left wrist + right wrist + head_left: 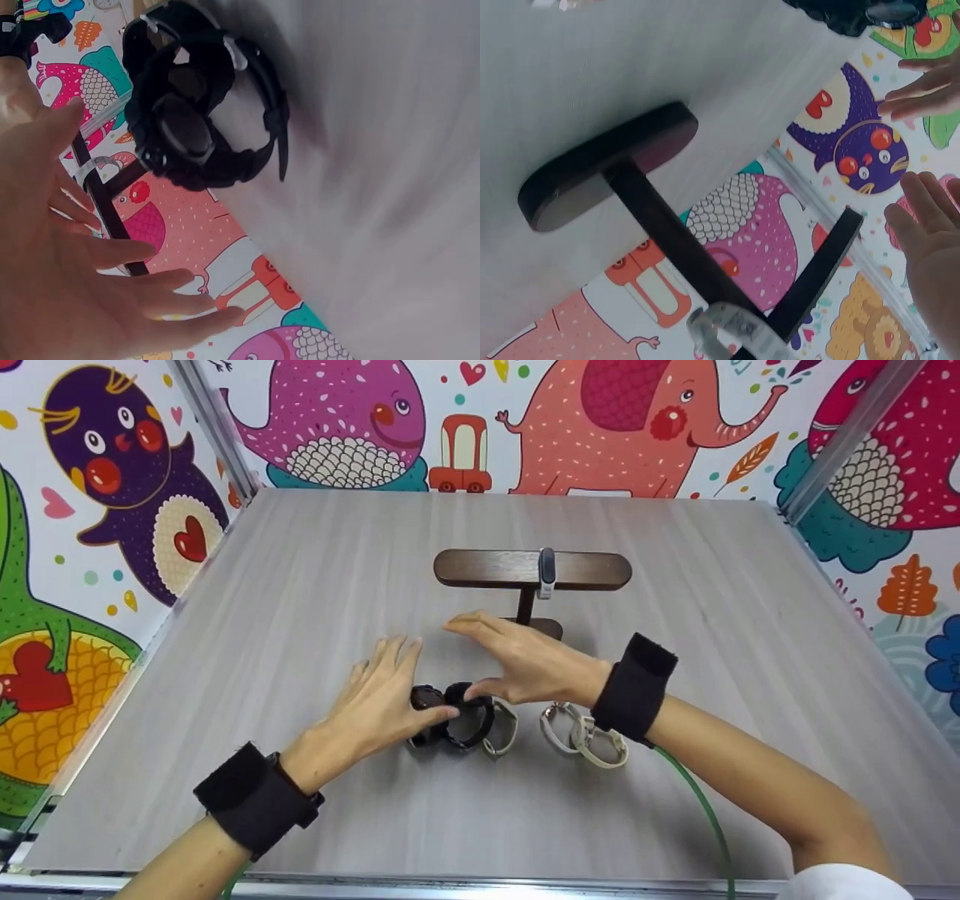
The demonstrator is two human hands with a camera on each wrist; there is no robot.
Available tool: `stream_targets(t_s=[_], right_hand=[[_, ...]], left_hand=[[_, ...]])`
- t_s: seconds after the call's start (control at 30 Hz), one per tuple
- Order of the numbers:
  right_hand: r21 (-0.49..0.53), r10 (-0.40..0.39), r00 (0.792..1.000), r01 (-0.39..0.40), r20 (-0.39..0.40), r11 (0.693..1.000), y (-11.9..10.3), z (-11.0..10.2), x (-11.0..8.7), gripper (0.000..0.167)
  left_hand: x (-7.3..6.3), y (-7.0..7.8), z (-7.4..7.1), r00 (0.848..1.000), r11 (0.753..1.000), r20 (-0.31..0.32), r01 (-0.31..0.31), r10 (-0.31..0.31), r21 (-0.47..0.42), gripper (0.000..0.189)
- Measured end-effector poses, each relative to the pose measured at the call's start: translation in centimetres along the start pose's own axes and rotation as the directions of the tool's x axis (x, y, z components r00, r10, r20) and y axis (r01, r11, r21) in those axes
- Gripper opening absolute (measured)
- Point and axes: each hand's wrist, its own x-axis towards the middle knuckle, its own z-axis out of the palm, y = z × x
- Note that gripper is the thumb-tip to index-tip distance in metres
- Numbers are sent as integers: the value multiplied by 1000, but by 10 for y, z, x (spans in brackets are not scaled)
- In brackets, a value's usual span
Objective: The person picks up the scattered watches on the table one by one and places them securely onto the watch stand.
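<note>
My left hand (375, 701) is held over the left side of two black wristwatches, its fingers straight and its thumb stretched across them in the head view. One black watch (426, 697) is partly hidden by that hand; the other black watch (489, 727) stands as a loop beside it. In the left wrist view, the hand (67, 277) is spread beside the black watches (184, 131), with nothing in its grasp. My right hand (532, 660) hovers between these watches and the wooden watch stand (480, 570), fingers extended and thumb apart, holding nothing.
A fitness band (547, 574) hangs on the stand's crossbar. A pale looped watch (510, 736) stands right of the black ones. Farther right, a whitish watch (551, 733) and a cream watch (611, 761) overlap. Printed panels (337, 405) border the grey table (300, 555).
</note>
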Motion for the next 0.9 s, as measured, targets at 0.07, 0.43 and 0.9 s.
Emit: stream_targets(t_s=[0.07, 0.43, 0.9], right_hand=[[10, 8, 1000, -8, 30, 1000, -2, 4, 2, 79], [-8, 8, 995, -7, 95, 1000, -4, 28, 6, 83], [-25, 63, 981, -59, 184, 998, -11, 33, 13, 85]], left_hand=[[-4, -2, 3, 1000, 1000, -1, 3, -3, 9, 108], [-13, -11, 20, 1000, 1000, -20, 18, -18, 4, 102], [-13, -15, 28, 998, 997, -65, -7, 2, -71, 76]])
